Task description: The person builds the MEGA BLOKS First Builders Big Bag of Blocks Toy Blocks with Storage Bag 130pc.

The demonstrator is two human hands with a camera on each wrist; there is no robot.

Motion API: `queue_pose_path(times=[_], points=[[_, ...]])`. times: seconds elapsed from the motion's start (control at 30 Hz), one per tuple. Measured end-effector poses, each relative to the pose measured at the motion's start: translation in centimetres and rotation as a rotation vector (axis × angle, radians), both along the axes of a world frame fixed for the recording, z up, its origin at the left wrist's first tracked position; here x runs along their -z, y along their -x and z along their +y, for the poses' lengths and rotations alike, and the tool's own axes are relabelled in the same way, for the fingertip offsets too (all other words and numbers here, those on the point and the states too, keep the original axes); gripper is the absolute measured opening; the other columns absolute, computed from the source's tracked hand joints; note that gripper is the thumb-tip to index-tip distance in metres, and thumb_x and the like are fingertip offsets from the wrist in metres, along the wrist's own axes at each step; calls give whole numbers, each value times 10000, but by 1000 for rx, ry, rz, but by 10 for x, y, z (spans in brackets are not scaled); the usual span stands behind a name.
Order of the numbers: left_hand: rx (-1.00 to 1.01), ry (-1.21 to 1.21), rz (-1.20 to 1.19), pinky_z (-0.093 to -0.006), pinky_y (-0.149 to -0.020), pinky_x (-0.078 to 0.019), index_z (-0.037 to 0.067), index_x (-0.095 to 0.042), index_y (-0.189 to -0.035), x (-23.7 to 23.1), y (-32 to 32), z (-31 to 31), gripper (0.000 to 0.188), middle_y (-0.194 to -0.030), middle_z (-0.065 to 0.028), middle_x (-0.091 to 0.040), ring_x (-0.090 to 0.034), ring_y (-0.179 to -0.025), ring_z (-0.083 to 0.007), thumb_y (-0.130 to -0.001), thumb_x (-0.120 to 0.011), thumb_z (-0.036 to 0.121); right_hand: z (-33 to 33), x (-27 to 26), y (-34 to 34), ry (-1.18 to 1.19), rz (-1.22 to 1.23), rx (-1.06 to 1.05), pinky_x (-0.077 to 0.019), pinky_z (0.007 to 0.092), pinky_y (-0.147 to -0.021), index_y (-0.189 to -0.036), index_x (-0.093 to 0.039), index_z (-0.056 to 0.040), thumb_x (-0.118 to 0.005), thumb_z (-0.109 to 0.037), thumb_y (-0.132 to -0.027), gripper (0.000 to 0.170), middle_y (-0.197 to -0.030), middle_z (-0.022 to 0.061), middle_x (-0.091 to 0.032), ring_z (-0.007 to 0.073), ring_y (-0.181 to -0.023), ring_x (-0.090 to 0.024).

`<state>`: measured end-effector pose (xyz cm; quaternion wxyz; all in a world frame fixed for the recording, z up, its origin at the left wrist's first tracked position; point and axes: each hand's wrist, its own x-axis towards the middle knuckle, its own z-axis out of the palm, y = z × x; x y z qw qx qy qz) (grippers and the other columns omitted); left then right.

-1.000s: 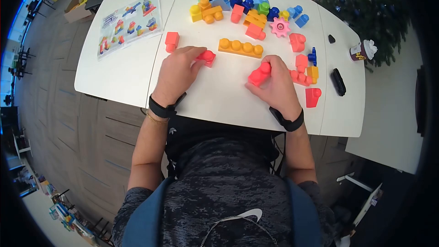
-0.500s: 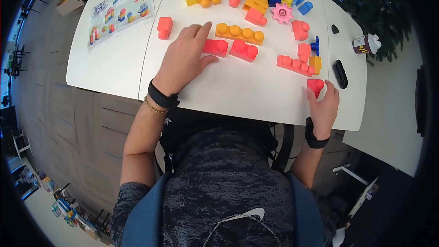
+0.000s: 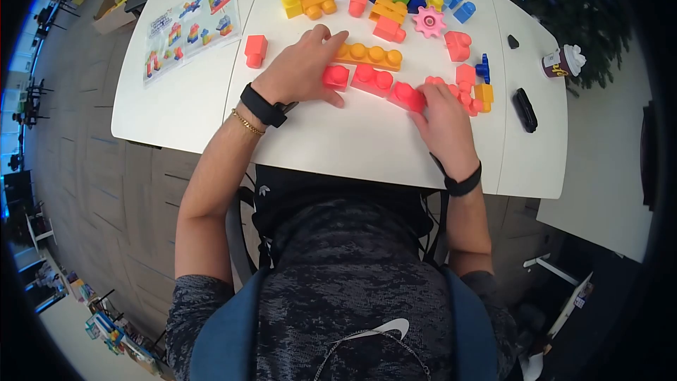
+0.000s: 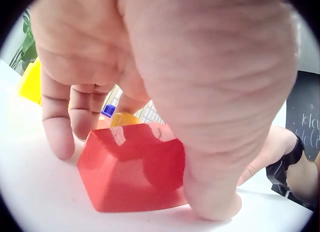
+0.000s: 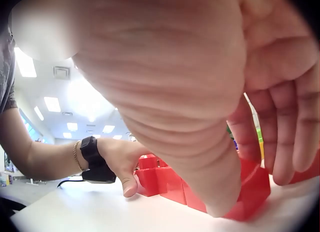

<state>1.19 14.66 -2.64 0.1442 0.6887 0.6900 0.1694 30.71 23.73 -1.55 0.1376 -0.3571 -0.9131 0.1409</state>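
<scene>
Three studded red blocks [image 3: 372, 80] in line: my right hand [image 3: 449, 127] pinches one, left hand [image 3: 300, 70] wide over another. Brown cup [image 3: 556, 65], white-topped.

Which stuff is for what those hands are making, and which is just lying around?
Seems part of it:
- three red plastic blocks in a row, between left hand and right hand
- long orange plastic block, perhaps

Probably just lying about:
- brown cup with white top
- black oblong object
</scene>
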Motion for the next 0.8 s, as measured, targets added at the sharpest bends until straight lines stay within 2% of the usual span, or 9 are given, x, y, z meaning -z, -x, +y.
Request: queue_pose_path(times=[0.17,0.3,0.37,0.53,0.63,0.7,0.73,0.8], points=[[82,-12,0,-428,-1032,-560,64,-521,-1521,6,6,15,1062,-1379,-162,-570,-615,-1283,-369,-659,-1024,427,23,-8,31,53,-72,-85,-594,453,-878,-1402,-556,16,-933,-147,-794,734,-1246,215,-604,405,-1056,-699],[110,-20,-23,-431,-994,-565,50,-607,-1385,9,5,20,883,-1310,-143,-613,-657,-1203,-363,-705,-996,455,45,-5,38,116,-93,-175,-594,452,-894,-1466,-505,-9,-947,-177,-793,823,-1273,226,-582,410,-1081,-697],[113,-25,-20,-431,-987,-566,49,-621,-1366,9,4,20,860,-1292,-143,-620,-664,-1182,-363,-709,-992,463,48,-5,40,193,-199,-215,-582,444,-915,-1580,-450,-66,-944,-223,-805,932,-1257,191,-584,384,-1093,-682],[88,-33,2,-428,-969,-568,46,-644,-1320,7,-2,15,814,-1256,-145,-633,-674,-1142,-363,-720,-979,483,45,3,43,176,-214,-200,-591,448,-894,-1543,-483,-65,-966,-249,-777,924,-1239,224,-587,400,-1088,-687],[66,-37,24,-429,-966,-566,79,-631,-1395,5,-7,8,879,-1268,-156,-619,-652,-1170,-362,-692,-999,459,32,-8,39,153,-196,-169,-587,444,-896,-1492,-524,-75,-957,-250,-785,848,-1236,212,-588,380,-1106,-673],[28,-73,53,-432,-970,-564,134,-583,-1511,-5,-6,-2,1009,-1312,-175,-588,-619,-1216,-357,-652,-1028,418,24,-29,31,124,-170,-171,-584,442,-901,-1456,-547,-78,-948,-240,-794,791,-1240,200,-590,367,-1118,-666],[29,-71,54,-432,-970,-564,134,-583,-1511,-9,-4,-7,1009,-1312,-175,-588,-619,-1216,-357,-652,-1028,418,22,-42,22,83,-99,-143,-581,445,-906,-1420,-573,-71,-940,-218,-795,739,-1235,182,-602,362,-1123,-659],[-59,-111,26,-433,-986,-561,181,-521,-1595,-14,0,-21,1137,-1366,-187,-555,-591,-1251,-352,-609,-1053,372,28,-47,-1,48,-33,-116,-577,448,-910,-1384,-599,-64,-931,-195,-797,687,-1229,165,-614,357,-1128,-651]])
